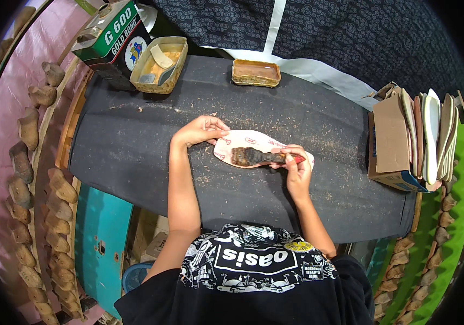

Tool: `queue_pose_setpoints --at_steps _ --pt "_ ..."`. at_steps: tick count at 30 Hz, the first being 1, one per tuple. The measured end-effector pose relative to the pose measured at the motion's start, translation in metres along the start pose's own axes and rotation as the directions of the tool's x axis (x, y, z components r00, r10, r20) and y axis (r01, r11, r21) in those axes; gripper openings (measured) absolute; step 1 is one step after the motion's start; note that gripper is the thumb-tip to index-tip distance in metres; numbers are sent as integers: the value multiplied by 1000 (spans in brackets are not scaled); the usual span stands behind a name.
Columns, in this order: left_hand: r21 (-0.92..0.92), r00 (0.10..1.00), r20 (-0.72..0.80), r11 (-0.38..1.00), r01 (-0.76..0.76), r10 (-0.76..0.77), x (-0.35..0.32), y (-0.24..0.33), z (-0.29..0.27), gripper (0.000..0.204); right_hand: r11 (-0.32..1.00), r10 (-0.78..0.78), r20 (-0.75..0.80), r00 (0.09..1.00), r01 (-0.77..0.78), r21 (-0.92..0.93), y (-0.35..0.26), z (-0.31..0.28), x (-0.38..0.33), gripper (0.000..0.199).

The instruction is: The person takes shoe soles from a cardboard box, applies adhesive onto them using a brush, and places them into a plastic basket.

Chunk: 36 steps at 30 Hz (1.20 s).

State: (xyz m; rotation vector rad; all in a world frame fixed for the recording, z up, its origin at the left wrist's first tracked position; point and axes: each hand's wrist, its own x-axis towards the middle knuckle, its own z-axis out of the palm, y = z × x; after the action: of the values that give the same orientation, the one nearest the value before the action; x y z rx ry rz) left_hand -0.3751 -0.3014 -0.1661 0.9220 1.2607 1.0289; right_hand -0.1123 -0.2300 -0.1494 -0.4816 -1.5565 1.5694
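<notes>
A pale shoe insole point(245, 144) with red printing lies flat on the black table cover point(134, 157). My left hand point(199, 130) presses its fingertips on the insole's left end. My right hand point(297, 170) is closed on a red-handled brush point(259, 157) whose dark, glue-caked bristles rest on the middle of the insole.
At the table's far edge stand a rectangular tin of yellowish glue point(159, 65) with a scraper in it, a small flat tin point(256, 72) and a large green can point(112, 32). A cardboard box of upright insoles point(419, 138) sits at right. Wooden shoe lasts point(26, 162) line racks on both sides.
</notes>
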Motion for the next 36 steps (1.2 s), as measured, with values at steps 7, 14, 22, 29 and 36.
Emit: queue_pose_setpoints --at_steps 7,14,22,29,36 --pt "9 1000 10 1000 9 -9 1 2 1 23 987 108 -118 987 -121 -103 -22 -56 -8 18" --pt "12 1000 -6 1000 26 -26 2 1 0 24 989 13 -182 983 -39 -139 -30 -69 -4 11" --pt "-26 1000 10 999 28 -28 0 7 5 23 999 37 -180 983 -33 24 -21 -16 17 6" --pt "4 999 -6 999 34 -34 -1 7 5 23 997 65 -67 996 -62 44 -6 27 25 12" --pt "-11 1000 21 1000 19 -19 0 4 4 22 999 47 -86 995 -47 4 -2 20 19 11"
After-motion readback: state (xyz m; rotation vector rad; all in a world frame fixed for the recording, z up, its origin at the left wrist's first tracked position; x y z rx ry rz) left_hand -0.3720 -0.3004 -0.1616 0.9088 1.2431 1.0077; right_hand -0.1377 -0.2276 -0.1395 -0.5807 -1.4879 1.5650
